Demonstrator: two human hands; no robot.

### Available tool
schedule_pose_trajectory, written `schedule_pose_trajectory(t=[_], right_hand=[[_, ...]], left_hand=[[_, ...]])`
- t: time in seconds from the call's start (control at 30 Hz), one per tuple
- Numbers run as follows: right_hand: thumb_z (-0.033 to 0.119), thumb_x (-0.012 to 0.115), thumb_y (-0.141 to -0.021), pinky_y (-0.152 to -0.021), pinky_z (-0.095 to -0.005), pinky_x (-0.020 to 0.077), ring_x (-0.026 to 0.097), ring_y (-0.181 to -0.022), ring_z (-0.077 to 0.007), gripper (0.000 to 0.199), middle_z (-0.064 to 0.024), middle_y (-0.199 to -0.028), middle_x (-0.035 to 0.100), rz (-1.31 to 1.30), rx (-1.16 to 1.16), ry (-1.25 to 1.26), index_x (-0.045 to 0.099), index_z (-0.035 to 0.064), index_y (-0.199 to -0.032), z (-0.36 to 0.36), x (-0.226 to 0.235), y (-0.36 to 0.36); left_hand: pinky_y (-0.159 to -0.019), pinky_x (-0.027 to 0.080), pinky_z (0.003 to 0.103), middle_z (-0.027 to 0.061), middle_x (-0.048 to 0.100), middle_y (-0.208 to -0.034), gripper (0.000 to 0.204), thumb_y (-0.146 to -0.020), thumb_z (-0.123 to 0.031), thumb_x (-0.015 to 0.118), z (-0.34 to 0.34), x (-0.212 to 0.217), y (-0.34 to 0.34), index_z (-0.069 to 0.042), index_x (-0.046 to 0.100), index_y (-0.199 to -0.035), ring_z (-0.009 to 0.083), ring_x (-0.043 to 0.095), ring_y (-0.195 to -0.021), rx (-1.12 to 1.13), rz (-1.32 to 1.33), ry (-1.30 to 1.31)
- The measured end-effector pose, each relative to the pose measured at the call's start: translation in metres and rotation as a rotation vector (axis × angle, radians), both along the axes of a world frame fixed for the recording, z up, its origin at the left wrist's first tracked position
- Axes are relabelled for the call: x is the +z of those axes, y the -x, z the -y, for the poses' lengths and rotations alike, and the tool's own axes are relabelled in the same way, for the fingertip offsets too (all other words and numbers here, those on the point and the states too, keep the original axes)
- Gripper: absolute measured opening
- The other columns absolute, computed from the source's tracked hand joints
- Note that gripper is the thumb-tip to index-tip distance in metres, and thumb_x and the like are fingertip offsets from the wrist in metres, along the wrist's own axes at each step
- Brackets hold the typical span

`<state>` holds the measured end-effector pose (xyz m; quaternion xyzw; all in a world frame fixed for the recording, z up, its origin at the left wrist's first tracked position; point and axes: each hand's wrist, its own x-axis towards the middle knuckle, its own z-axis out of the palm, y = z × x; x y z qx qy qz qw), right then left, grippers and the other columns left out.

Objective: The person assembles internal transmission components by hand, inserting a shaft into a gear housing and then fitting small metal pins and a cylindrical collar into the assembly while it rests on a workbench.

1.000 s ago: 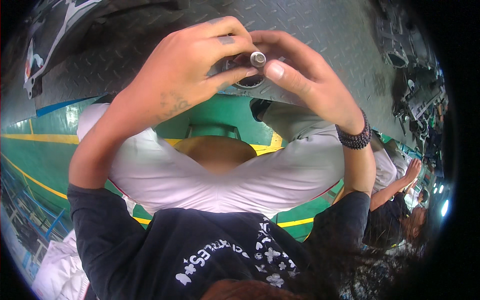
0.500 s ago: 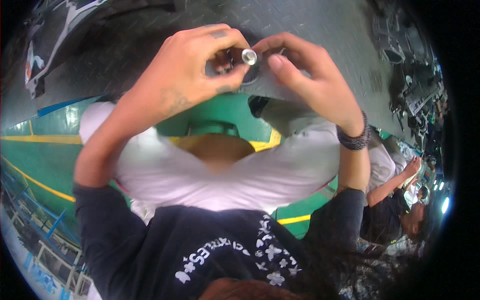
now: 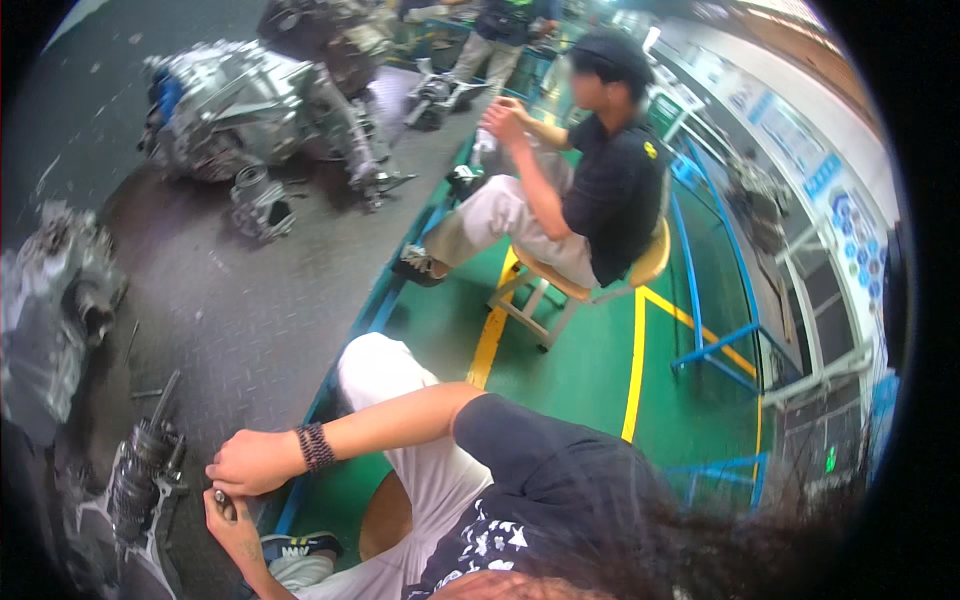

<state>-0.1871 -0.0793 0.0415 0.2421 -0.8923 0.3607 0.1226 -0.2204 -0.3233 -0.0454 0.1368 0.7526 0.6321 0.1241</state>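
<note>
My two hands are close together at the lower left, over the edge of the dark table. My left hand [image 3: 234, 532] is closed round a small metal cylindrical part [image 3: 220, 498], its round end showing between thumb and fingers. Just above it, my right hand [image 3: 256, 462], with a dark beaded bracelet at the wrist, has its fingers curled in and meets the left hand. What lies inside those fingers is hidden. Left of my hands, a gear shaft assembly [image 3: 147, 475] with a long shaft stands on the table next to a pale metal casting [image 3: 150, 560].
A large gearbox [image 3: 240, 115], a small metal housing [image 3: 262, 205] and another casting [image 3: 50, 330] rest on the table [image 3: 250, 330]. A co-worker [image 3: 610, 170] sits on a wooden stool [image 3: 650, 255] beside it. Blue railings [image 3: 685, 260] rise at the right. Someone stands farther back.
The view has swung to the right, so the co-worker and gearbox now show. My hands appear lower left. My right fingers, apart before, are now curled in against the left hand, which keeps the part.
</note>
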Motion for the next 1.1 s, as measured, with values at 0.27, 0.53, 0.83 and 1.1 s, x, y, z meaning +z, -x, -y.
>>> schedule_pose_trajectory(t=[0.27,0.53,0.83,1.1], right_hand=[[0.028,0.061,-0.096,-0.069,-0.0508,0.0580,0.074,-0.079,-0.0403,0.029,-0.0209,-0.080,0.074,-0.001,-0.208,-0.149,0.070,-0.0001,-0.094,0.026,-0.004,-0.004],[0.023,0.068,-0.089,-0.067,-0.0455,0.0601,0.077,-0.082,-0.0342,0.024,-0.0150,-0.086,0.076,-0.023,-0.031,-0.495,0.074,0.0000,-0.094,0.004,0.008,0.012],[0.029,0.067,-0.088,-0.061,-0.0453,0.0566,0.074,-0.070,-0.0340,0.027,-0.0131,-0.069,0.071,-0.199,0.141,-0.286,0.068,0.0030,-0.079,0.016,-0.019,0.047],[0.028,0.065,-0.089,-0.056,-0.0453,0.0543,0.072,-0.062,-0.0339,0.027,-0.0132,-0.065,0.069,-0.210,0.192,-0.255,0.068,0.0019,-0.085,-0.003,0.000,0.031]], left_hand=[[-0.075,0.054,0.031,0.0112,0.060,-0.096,0.016,-0.097,0.006,0.065,-0.015,0.017,0.023,0.007,0.057,-0.110,0.0150,0.061,-0.078,-0.098,-0.566,0.367],[-0.069,0.052,0.040,0.0170,0.069,-0.083,0.015,-0.095,-0.005,0.072,-0.045,0.119,-0.007,0.002,0.063,-0.105,0.0290,0.065,-0.069,-0.155,-0.694,0.588],[-0.069,0.052,0.051,0.0242,0.070,-0.081,0.029,-0.096,-0.023,0.074,-0.036,0.156,0.029,0.000,0.058,-0.102,0.0447,0.069,-0.077,-0.438,-0.481,1.086],[-0.076,0.057,0.052,0.0248,0.074,-0.097,0.037,-0.103,-0.029,0.060,-0.018,0.136,0.030,0.005,0.070,-0.116,0.0424,0.072,-0.085,-0.658,-0.755,1.117]])
